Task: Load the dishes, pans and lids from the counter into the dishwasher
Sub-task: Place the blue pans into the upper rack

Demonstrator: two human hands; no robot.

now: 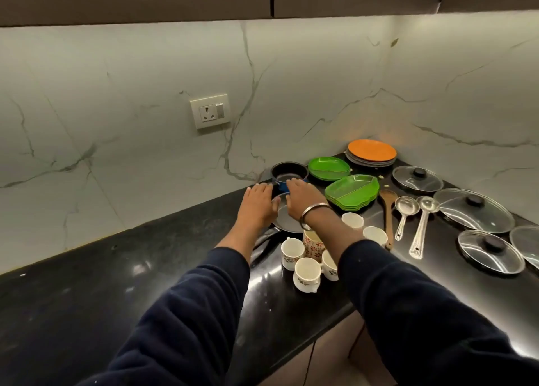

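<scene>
On the black counter [122, 269], a dark frying pan [287, 221] lies with its handle [262, 247] pointing toward me. Behind it stands a blue saucepan [288, 170] with a dark inside. My left hand [258, 203] hovers at the pan's left rim with its fingers straight, reaching toward the saucepan. My right hand [303, 199], a metal bangle on its wrist, stretches over the pan. Its fingertips are at the saucepan's near side. Whether they touch it is unclear. Neither hand plainly grips anything. No dishwasher is in view.
Two stacks of green divided plates [351, 191] and an orange plate [372, 151] on grey plates fill the corner. Several glass lids [472, 209], two steel ladles [424, 219] and a wooden spoon [388, 210] lie right. Several cups [306, 273] stand under my right forearm.
</scene>
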